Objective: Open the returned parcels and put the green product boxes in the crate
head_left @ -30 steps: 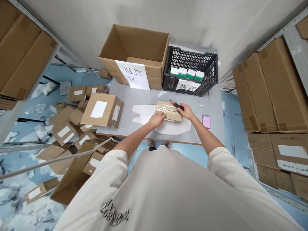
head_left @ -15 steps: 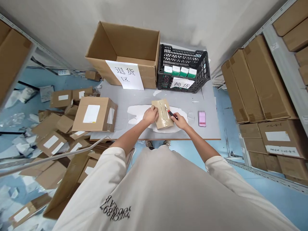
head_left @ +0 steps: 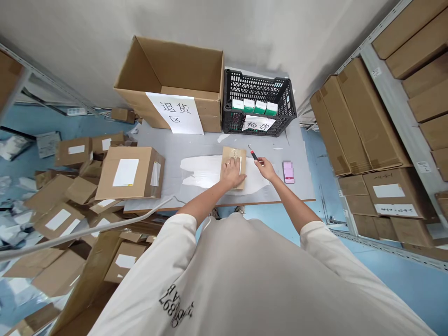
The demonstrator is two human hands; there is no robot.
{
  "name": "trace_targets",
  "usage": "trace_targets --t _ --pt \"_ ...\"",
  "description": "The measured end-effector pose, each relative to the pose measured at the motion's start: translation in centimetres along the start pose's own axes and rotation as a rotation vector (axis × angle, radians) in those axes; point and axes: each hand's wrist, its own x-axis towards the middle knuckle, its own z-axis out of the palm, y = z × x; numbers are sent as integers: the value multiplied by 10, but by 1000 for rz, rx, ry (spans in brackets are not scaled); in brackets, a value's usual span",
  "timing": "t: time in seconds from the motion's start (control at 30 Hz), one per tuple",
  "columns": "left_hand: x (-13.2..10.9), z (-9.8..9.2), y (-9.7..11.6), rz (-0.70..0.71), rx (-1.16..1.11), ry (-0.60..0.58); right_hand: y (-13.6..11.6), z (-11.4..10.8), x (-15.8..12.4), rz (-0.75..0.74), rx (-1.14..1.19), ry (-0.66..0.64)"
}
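A small brown cardboard package point(head_left: 229, 153) with clear tape on it lies on the table in front of me. My left hand point(head_left: 232, 173) rests on its upper face, fingers stretched forward and thumb out to the right, covering much of it. To the right of the package, my right hand point(head_left: 265, 167) grips a red and black utility knife point(head_left: 253, 153). The knife's thin blade points up and away from me, apart from the cardboard. Beneath the package is a white patch point(head_left: 205, 170) on the grey tabletop.
Behind stand a large open carton point(head_left: 189, 112) and a black plastic crate point(head_left: 259, 100) holding several white-and-green boxes. A phone point(head_left: 288, 172) lies at right, a closed carton point(head_left: 136, 172) at left. Discarded boxes point(head_left: 63, 217) fill the left floor; stacked cartons point(head_left: 360, 116) stand right.
My right hand has drawn the knife off the package, to the right. My left hand has moved from the package's left edge onto its top, and the package has turned straighter.
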Motion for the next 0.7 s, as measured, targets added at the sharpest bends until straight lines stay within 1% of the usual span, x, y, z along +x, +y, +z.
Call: trace_targets --t 0.07,0.13,0.2,0.27,0.37,0.43,0.53,0.63,0.7 --pt "0 2 6 25 23 -29 -1 2 3 -12 15 2" --pt "1 3 5 84 44 -68 -1 6 3 -21 25 3" --pt "3 1 -3 185 64 -118 0 9 2 -21 13 -3" --pt "6 -2 -16 301 83 -165 0 11 -1 2 -7 -31" --pt "10 -8 -34 411 103 -167 -2 14 -11 91 16 -84" --pt "12 -11 -41 417 91 -139 -5 16 -20 149 77 -120" --pt "13 -13 -42 392 104 -115 -10 16 -34 185 187 -219" --pt "11 -12 -38 373 139 -118 -11 5 -42 236 238 -312" --pt "11 -10 -35 356 153 -122 -10 -8 -42 276 175 -333"
